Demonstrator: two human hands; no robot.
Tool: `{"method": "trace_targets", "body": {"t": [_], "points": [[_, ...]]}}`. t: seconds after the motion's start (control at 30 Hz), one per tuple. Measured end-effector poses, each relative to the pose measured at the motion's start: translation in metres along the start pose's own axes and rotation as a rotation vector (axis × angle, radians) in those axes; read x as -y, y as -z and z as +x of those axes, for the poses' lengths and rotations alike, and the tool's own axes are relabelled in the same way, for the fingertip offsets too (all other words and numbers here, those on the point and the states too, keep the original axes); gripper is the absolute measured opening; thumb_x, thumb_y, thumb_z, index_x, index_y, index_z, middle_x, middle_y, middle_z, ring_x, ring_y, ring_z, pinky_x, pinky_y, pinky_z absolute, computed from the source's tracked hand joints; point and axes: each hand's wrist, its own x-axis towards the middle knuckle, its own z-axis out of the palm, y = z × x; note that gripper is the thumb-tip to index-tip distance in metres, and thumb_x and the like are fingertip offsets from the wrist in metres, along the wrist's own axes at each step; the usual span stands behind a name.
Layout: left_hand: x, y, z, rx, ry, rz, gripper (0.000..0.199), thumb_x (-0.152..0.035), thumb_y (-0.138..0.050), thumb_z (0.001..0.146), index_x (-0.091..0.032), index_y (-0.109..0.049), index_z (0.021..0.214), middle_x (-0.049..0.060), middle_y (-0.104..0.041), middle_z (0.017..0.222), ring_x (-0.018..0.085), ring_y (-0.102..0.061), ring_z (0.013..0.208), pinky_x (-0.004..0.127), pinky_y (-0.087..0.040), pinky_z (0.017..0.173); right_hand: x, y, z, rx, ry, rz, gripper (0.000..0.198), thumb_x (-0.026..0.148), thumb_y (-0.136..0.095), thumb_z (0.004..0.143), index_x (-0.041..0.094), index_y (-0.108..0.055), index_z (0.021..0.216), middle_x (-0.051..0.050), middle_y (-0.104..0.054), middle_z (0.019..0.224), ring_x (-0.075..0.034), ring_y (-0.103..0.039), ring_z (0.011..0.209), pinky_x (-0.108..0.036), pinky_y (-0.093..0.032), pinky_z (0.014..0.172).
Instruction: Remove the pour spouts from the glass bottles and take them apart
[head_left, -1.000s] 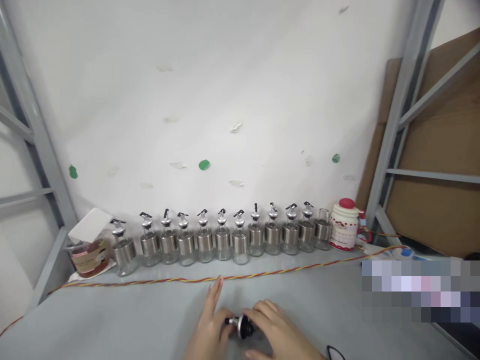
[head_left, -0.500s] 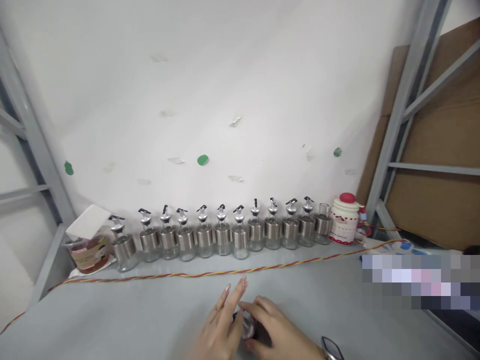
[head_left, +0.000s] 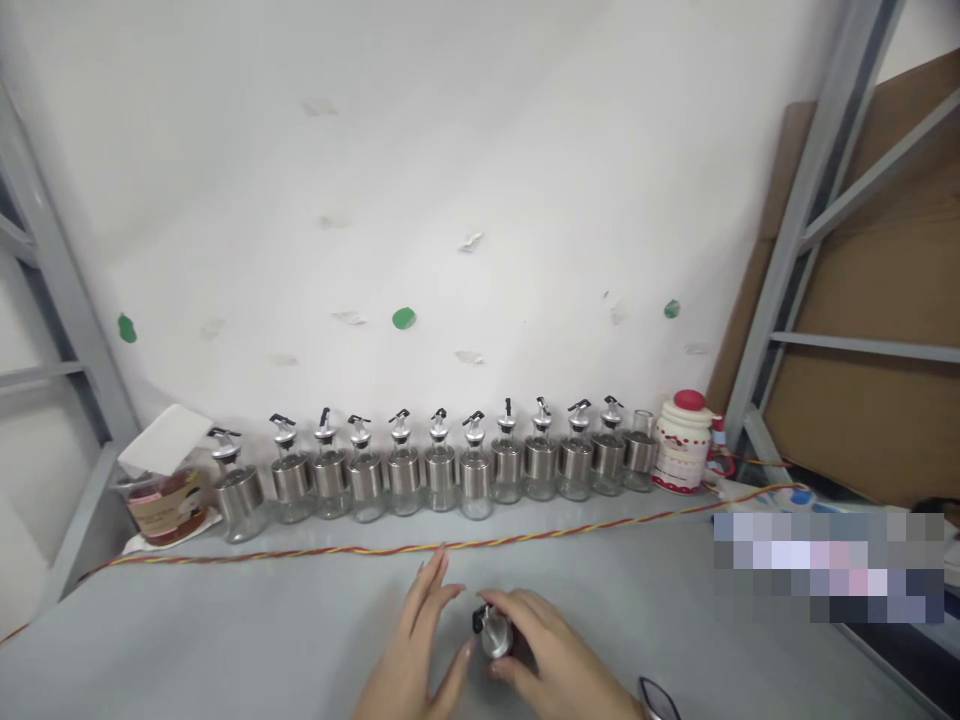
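Has just let go of the pour top (head_left: 496, 638) with the left hand (head_left: 420, 650). Holds nothing in that hand now, with fingers spread toward the back edge of the desk (head_left: 225, 640) and thumb tip just beside the black lever (head_left: 478, 620). Still grips the pour top in the right hand (head_left: 555, 645), thumb on the near side and pointer finger on the far side. Had both hands on it a second ago, with the black bottom turned to the right. Now shows the silver side up, with the black lever to the left, so seems turned over and held by one hand alone. Sits in the middle of the desk, on the near side of the twisted cord (head_left: 337, 552), well apart from the row of bottles (head_left: 405, 478) along the back edge. Look near the back right corner for the one topless bottle (head_left: 639, 458), just beside the jar (head_left: 681, 445)
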Motion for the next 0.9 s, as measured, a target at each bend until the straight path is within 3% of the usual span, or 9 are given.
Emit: {"method": "trace_targets", "body": {"t": [0.17, 0.27, 0.53, 0.73, 0.9], "points": [[-0.0013, -0.0028, 0.0013, 0.093, 0.03, 0.019, 0.009, -0.022, -0.054, 0.076, -0.018, -0.055, 0.085, 0.018, -0.033, 0.135, 0.027, -0.031, 0.121, 0.042, -0.04, 0.09, 0.0073, 0.0028, 0.0002, 0.048, 0.013, -0.101, 0.045, 0.009, -0.057, 0.069, 0.019, -0.052, 0.113, -0.006, -0.057, 0.108, -0.021, -0.047, 0.102, -0.027, -0.03, 0.091], [-0.0009, -0.0051, 0.0006, 0.108, 0.013, 0.019, 0.004, -0.021, -0.054, 0.076, -0.018, -0.055, 0.075, 0.019, -0.032, 0.135, 0.028, -0.029, 0.122, 0.042, -0.04, 0.091, 0.0102, 0.0015, 0.0017, 0.089, 0.015, -0.155, 0.047, 0.009, -0.06, 0.067, 0.018, -0.053, 0.112, -0.007, -0.058, 0.106, -0.023, -0.047, 0.101, -0.029, -0.031, 0.089], [-0.0008, -0.0059, 0.0003, 0.082, -0.066, 0.02, 0.014, -0.029, -0.053, 0.078, -0.016, -0.057, 0.08, 0.021, -0.034, 0.133, 0.028, -0.029, 0.122, 0.039, -0.039, 0.093, 0.0088, -0.0027, 0.0021, 0.074, 0.07, -0.188, 0.027, 0.014, -0.059, 0.072, 0.021, -0.059, 0.099, -0.004, -0.059, 0.097, -0.021, -0.048, 0.094, -0.028, -0.035, 0.083], [-0.003, -0.0049, -0.0011, 0.102, -0.022, -0.039, 0.017, -0.03, -0.049, 0.08, -0.017, -0.058, 0.086, 0.019, -0.031, 0.135, 0.027, -0.028, 0.123, 0.039, -0.038, 0.093, 0.0082, -0.0027, 0.0014, 0.05, 0.129, -0.205, 0.035, 0.012, -0.055, 0.075, 0.027, -0.056, 0.106, -0.003, -0.056, 0.101, -0.019, -0.047, 0.097, -0.028, -0.034, 0.087], [-0.0058, -0.0007, 0.0008, 0.065, 0.097, -0.159, 0.019, -0.025, -0.041, 0.084, -0.019, -0.059, 0.088, 0.015, -0.035, 0.134, 0.023, -0.032, 0.122, 0.037, -0.036, 0.095, 0.0071, 0.0023, 0.0007, -0.012, 0.09, -0.027, 0.05, 0.029, -0.062, 0.072, 0.023, -0.047, 0.118, -0.007, -0.053, 0.108, -0.021, -0.046, 0.102, -0.03, -0.034, 0.09]]}}
